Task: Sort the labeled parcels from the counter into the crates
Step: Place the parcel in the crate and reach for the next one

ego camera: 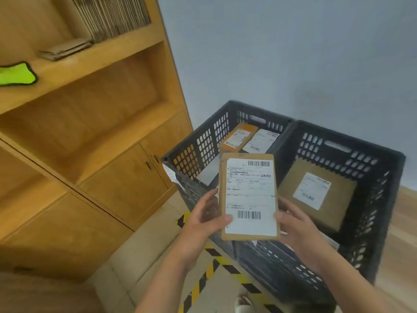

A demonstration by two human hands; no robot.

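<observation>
Both hands, left (204, 219) and right (293, 224), grip a labeled parcel (249, 196) by its near edges, above two dark crates (383, 199). The parcel hides part of the crates; its label print is illegible.

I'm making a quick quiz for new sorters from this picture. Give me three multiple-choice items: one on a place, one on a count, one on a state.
1. Where is the parcel with the big white label? A lying in a crate; B on a shelf; C up in the air.
2. How many crates show? A one; B two; C four.
3. How is the parcel held? A by both hands; B by the left hand alone; C by no hand.
Key: 1 C, it is held clear of both crates. 2 B, a second crate adjoins the first. 3 A, the left hand and right hand grip its lower edges.
</observation>
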